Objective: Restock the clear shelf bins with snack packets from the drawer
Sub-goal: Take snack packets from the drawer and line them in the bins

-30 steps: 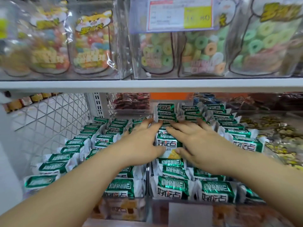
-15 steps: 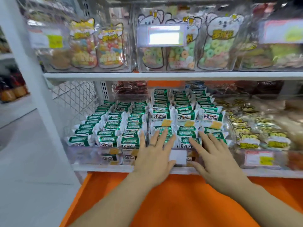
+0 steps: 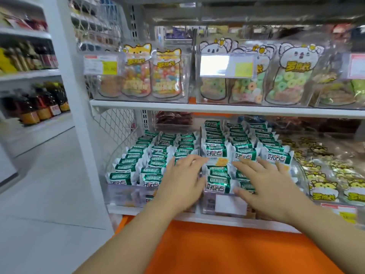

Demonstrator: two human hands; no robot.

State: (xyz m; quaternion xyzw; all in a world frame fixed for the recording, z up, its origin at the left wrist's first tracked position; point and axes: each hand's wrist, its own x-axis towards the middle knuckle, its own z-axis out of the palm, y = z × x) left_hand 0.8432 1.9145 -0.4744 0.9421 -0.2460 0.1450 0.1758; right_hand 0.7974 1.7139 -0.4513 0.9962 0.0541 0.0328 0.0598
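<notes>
Green snack packets (image 3: 217,153) filling clear bins (image 3: 126,196), left hand (image 3: 182,180), right hand (image 3: 264,182) flat above

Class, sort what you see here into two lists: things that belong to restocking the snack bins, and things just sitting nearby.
Belongs to the job: green snack packets, clear shelf bin, left hand, right hand, both open over the packets.
Just nearby: koala candy-ring pouches, fox candy pouches, yellow cat packets, bottles.

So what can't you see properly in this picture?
Head view only:
- Some green packets: covered by the left hand and right hand.
- Price label: glare whites out the print.
- Bottles at left: blurred, labels unreadable.
- Far-right bags: cut by the frame edge.
</notes>
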